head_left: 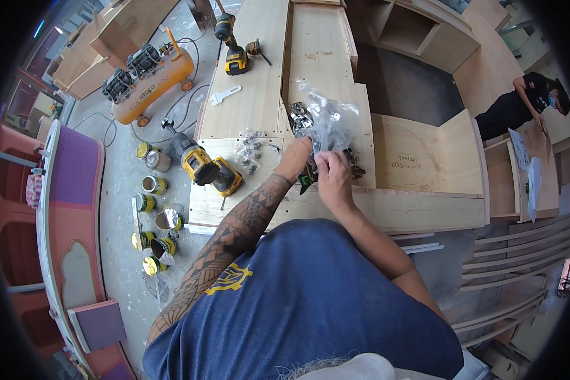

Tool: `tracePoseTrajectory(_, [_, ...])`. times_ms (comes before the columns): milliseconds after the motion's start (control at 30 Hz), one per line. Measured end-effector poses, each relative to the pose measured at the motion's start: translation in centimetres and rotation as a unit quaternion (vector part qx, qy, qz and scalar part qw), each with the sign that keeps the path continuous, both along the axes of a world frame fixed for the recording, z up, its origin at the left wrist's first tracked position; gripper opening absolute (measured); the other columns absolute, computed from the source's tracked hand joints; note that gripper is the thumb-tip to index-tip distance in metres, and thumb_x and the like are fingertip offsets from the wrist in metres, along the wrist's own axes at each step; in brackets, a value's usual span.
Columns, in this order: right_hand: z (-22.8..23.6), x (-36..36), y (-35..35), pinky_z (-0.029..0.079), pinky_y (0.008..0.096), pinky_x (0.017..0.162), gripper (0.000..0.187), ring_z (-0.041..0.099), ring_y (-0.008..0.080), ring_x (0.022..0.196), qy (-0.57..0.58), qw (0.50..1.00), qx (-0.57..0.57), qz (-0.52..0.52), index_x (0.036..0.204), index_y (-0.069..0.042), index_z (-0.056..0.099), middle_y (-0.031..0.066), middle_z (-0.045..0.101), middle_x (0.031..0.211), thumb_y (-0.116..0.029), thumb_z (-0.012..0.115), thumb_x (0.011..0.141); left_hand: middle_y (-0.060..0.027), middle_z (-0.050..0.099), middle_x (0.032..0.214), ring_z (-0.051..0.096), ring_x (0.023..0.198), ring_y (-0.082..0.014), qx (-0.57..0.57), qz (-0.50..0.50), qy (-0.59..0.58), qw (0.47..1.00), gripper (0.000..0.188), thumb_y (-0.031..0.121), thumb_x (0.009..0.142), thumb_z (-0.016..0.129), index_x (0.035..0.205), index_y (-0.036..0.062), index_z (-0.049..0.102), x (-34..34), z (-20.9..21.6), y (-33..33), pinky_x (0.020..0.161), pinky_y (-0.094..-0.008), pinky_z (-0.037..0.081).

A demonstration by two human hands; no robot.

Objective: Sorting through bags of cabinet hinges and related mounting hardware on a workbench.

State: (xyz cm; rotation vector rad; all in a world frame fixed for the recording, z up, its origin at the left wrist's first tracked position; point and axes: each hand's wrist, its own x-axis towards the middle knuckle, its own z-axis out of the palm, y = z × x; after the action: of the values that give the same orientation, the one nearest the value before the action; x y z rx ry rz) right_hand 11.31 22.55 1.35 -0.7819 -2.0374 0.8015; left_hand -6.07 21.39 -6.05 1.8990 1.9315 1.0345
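Observation:
Both my hands are close together over the plywood panel (259,190). A crumpled clear plastic bag (339,123) is pinched between the fingers of my left hand (294,158) and my right hand (334,177). Shiny metal fittings (301,117) lie against the bag's left side, and darker metal pieces show partly behind my right hand. A small green-and-black item (306,182) sticks out below my fingers, its kind unclear. Left of my hands are small clear bags of hardware (252,152). Beyond them stands a yellow-and-black cordless drill (202,168).
A cordless impact driver (234,54), a tape measure (253,47) and a flat white piece (226,95) lie farther up the wood. Several paint cans (155,185) and an orange air compressor (152,85) stand on the floor at left. Another person (525,104) works at far right.

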Motion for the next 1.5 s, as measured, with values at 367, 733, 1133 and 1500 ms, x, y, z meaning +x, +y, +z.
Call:
tracePoseTrajectory(367, [-1.0,-0.3,3.3,0.048,0.0533,0.089,0.015,0.06,0.0441,0.099,-0.046,0.994,0.004,-0.099,0.111,-0.001,0.06,0.022,0.057,0.109,0.001,0.06,0.096,-0.0111,0.072,0.102,0.07,0.092,-0.0231,-0.122,-0.039,-0.783,0.609,0.019,-0.007,0.095,0.059,0.113,-0.007,0.067,1.0,6.6,0.3,0.083,-0.0395,0.057])
tracePoseTrajectory(733, [-0.3,-0.5,1.3,0.05,0.0496,0.084,0.011,0.062,0.0395,0.092,0.028,0.999,0.036,-0.017,0.102,-0.001,0.065,0.0171,0.063,0.097,-0.012,0.066,0.101,-0.0245,0.068,0.081,0.068,0.075,-0.0481,0.125,0.132,-0.001,0.983,0.024,0.022,0.085,0.07,0.092,0.0005,0.062,-0.1,0.8,1.1,0.067,-0.0544,0.054])
tracePoseTrajectory(1133, [2.0,1.2,11.1,0.053,0.0471,0.089,0.016,0.068,0.0391,0.099,-0.069,0.987,-0.012,-0.147,0.102,-0.001,0.07,0.0214,0.071,0.101,-0.017,0.067,0.1,-0.0303,0.073,0.091,0.072,0.092,-0.0464,-0.19,-0.061,0.13,0.971,0.063,0.055,0.101,0.064,0.095,-0.0064,0.075,0.2,17.8,0.1,0.084,-0.0515,0.057])
tracePoseTrajectory(1500, [10.9,-0.5,16.2,0.057,0.038,0.08,0.033,0.071,0.0202,0.085,0.133,0.984,-0.105,-0.058,0.114,0.001,0.076,0.01,0.077,0.096,-0.031,0.07,0.104,-0.0141,0.079,0.098,0.077,0.086,-0.0266,-0.069,-0.251,0.019,0.965,0.04,0.025,0.092,0.071,0.123,-0.0009,0.072,-7.1,23.5,3.8,0.08,-0.0356,0.061])
